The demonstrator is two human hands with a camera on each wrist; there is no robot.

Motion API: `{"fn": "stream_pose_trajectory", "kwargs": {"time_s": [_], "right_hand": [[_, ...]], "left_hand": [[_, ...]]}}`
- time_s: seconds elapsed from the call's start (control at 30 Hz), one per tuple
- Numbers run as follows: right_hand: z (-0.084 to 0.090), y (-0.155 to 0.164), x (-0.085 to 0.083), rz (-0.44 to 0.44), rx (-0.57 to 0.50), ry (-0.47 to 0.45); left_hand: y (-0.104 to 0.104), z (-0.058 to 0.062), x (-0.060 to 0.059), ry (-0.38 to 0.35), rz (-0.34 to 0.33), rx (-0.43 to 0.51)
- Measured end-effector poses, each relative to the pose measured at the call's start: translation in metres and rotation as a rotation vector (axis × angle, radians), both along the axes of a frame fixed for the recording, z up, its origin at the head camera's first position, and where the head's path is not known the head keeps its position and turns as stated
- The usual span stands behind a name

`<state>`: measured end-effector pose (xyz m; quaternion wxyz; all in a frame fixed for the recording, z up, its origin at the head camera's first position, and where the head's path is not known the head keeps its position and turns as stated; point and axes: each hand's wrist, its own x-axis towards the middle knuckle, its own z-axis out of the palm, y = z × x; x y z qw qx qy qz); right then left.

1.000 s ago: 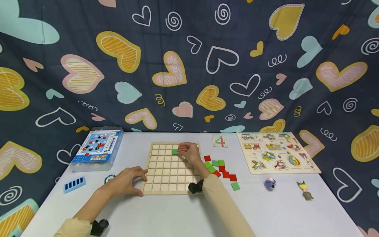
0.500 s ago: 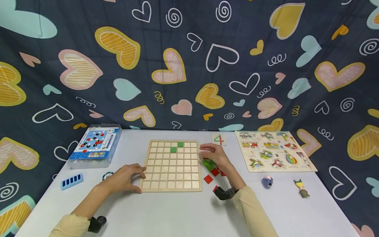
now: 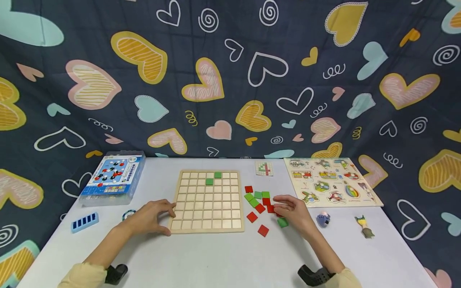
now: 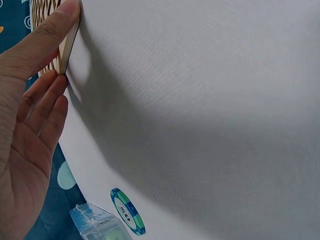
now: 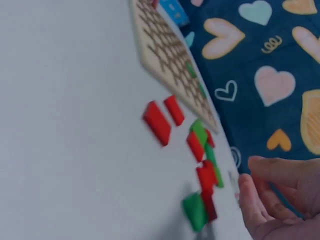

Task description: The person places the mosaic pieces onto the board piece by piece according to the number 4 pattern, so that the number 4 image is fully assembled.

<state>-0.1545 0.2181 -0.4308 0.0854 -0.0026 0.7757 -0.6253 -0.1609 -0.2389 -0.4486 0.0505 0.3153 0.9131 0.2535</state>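
Observation:
A wooden grid board (image 3: 206,231) lies on the white table with two green square tiles (image 3: 209,182) in its upper rows. At its left edge rests my left hand (image 3: 153,217), thumb near the lower corner and fingertips against the side; the left wrist view shows the thumb (image 4: 47,32) and fingers touching the rim. To the right of the board lie several loose red tiles (image 3: 263,231) and green tiles (image 3: 282,222). Over the right end of that pile hovers my right hand (image 3: 296,212), fingers loosely extended and apart. Nothing shows between its fingertips in the right wrist view.
A small pattern card (image 3: 264,168) lies behind the tiles. On the right are a picture puzzle board (image 3: 331,182) and two small figurines (image 3: 323,219). On the left stand a boxed set (image 3: 112,178), a blue slotted holder (image 3: 85,222) and a round chip (image 3: 128,215).
My right hand has moved from above the board to the right, over the loose tiles. A second green tile shows on the board. Some red tiles now lie farther forward. My left hand stays put.

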Motion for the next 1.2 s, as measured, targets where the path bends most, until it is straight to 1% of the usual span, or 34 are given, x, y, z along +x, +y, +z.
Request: {"fn": "stream_pose_trajectory", "kwargs": {"time_s": [0.1,0.2,0.33,0.43,0.5,0.6,0.73,0.9,1.03,1.2], "right_hand": [[-0.003,0.012,0.011,-0.021,0.012,0.031],[-0.010,0.019,0.019,-0.048,0.051,0.066],[-0.020,0.023,0.028,-0.126,0.116,0.126],[-0.025,0.023,0.032,-0.180,0.143,0.171],[-0.028,0.022,0.033,-0.194,0.159,0.186],[-0.031,0.019,0.034,-0.193,0.162,0.160],[-0.033,0.016,0.035,-0.176,0.136,0.101],[-0.035,0.011,0.039,-0.171,0.148,0.072],[-0.038,0.008,0.041,-0.168,0.155,0.071],[-0.041,0.009,0.040,-0.170,0.185,0.077]], "left_hand": [[0.000,-0.001,0.001,-0.009,0.007,0.000],[0.000,-0.001,0.002,-0.002,0.012,0.007],[0.000,0.000,0.002,0.015,0.006,0.005],[-0.002,0.001,0.002,0.023,0.013,0.000],[-0.004,0.003,0.002,0.027,0.017,-0.001],[-0.006,0.004,0.002,0.034,0.023,0.001],[-0.005,0.003,0.002,0.051,0.013,0.004],[-0.002,0.002,0.000,0.069,-0.010,0.011],[-0.001,0.002,0.000,0.058,-0.011,0.006],[-0.001,0.001,0.001,0.066,-0.023,0.007]]}}
